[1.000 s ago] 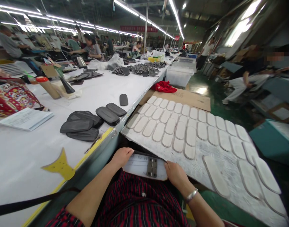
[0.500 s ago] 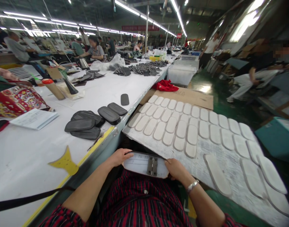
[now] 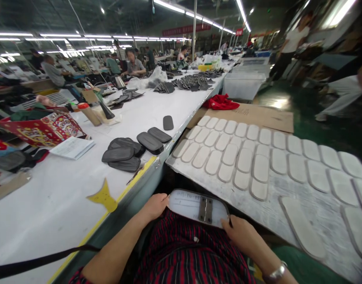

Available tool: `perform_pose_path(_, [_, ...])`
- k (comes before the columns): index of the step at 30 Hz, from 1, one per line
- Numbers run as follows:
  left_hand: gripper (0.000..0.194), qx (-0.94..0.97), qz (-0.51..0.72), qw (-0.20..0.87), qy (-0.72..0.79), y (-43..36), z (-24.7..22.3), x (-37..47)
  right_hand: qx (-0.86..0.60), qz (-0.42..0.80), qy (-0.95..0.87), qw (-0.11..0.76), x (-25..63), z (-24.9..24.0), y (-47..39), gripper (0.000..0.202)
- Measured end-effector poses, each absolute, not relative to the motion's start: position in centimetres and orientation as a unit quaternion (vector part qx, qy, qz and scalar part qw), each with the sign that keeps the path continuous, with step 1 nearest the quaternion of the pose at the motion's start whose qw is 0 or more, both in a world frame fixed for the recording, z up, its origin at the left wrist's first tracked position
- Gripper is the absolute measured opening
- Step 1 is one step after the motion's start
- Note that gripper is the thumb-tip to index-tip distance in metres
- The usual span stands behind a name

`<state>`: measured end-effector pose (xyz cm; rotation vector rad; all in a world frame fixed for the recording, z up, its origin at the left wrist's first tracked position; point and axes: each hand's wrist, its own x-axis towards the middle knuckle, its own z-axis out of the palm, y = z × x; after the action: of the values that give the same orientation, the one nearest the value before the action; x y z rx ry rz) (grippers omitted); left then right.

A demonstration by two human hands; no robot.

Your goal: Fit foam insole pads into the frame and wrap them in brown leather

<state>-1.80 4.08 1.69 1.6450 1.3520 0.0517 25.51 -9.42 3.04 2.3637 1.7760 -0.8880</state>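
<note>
I hold a whitish, translucent oval plate (image 3: 183, 203) in front of my lap. It has a dark rim, handwriting and a metal hinge (image 3: 205, 210) fixed right of its middle. My left hand (image 3: 155, 206) is closed on the plate's left end, thumb and fingers pinching the edge. At the opposite end my right hand (image 3: 240, 232) is closed on the lower right corner. The plate's underside is hidden. Beside my right hand, pale rounded-end pads (image 3: 302, 228) with grey edges lie in rows on a low board (image 3: 283, 185).
On the white table (image 3: 59, 193) at left lie dark grey oval pads (image 3: 122, 154), a yellow fishtail-shaped piece (image 3: 104, 197), a white booklet (image 3: 72, 148) and a red patterned box (image 3: 62, 126). Red cloth (image 3: 221, 102) lies on cardboard beyond the board. Several people are in the background.
The view has swung left, so the scene sits further right. Both hands keep the plate, which now tilts down slightly to the right; the right hand is at its lower corner.
</note>
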Motion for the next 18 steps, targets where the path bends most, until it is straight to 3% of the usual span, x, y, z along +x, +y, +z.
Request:
perform_pose_path(9, [0.020, 0.586, 0.008, 0.599, 0.546, 5.9, 2.2, -2.1, 0.694, -0.245, 0.671, 0.087, 26.0, 2.5, -9.2, 0.031])
perform_pose_path(14, [0.029, 0.639, -0.004, 0.546, 0.542, 6.6, 1.7, -1.9, 0.707, -0.274, 0.650, 0.055, 26.6, 1.6, -9.2, 0.026])
perform_pose_path(18, [0.024, 0.662, -0.021, 0.504, 0.555, 7.3, 0.8, -1.6, 0.727, -0.318, 0.608, 0.021, 27.0, 0.7, -9.3, 0.022])
